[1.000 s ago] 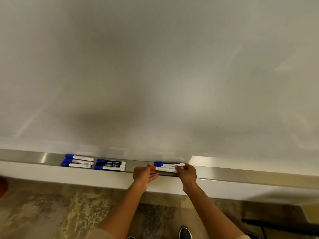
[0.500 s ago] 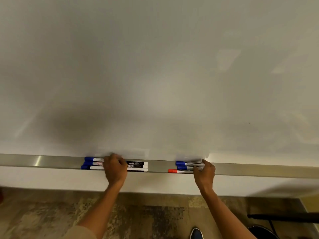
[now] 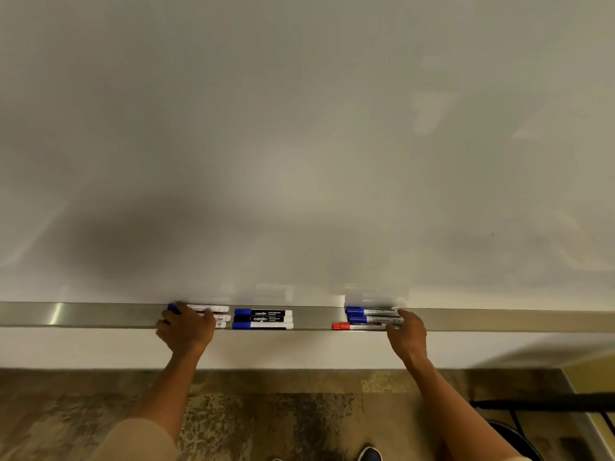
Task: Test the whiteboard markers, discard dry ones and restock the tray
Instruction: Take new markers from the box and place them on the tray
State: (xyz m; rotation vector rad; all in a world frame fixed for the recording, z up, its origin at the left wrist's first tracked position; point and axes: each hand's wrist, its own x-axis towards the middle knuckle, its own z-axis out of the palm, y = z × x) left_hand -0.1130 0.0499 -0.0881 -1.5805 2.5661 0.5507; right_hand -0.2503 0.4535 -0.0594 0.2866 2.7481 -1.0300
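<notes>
Three groups of whiteboard markers are lying lengthwise in the long brushed-metal tray that runs under the white whiteboard. Taking the middle trio of capped markers with dark printed labels as the landmark: two have blue caps and one a black cap, and no hand is touching them. Just to their left, a group of white-barrelled markers is sitting partly under the left hand, whose fingers are curling over the blue-capped ends; that grip is closing on them, though whether it is lifting or only squaring them up cannot be told. Well to the right of the landmark, two blue-capped markers and one red-capped marker are lying stacked, and the right hand is resting its bent fingertips against their tail ends, thumb at the front one, seemingly nudging rather than gripping.

No ink strokes are showing on the board, and every visible cap is on. Judging from that, the markers are being sorted and lined up in the tray, so the work looks either at its very start or at its restocking end; the tidy groups are suggesting the latter, but no discarded markers are in view to confirm it.

Below the tray, mottled brown carpet and a dark shoe are showing.
</notes>
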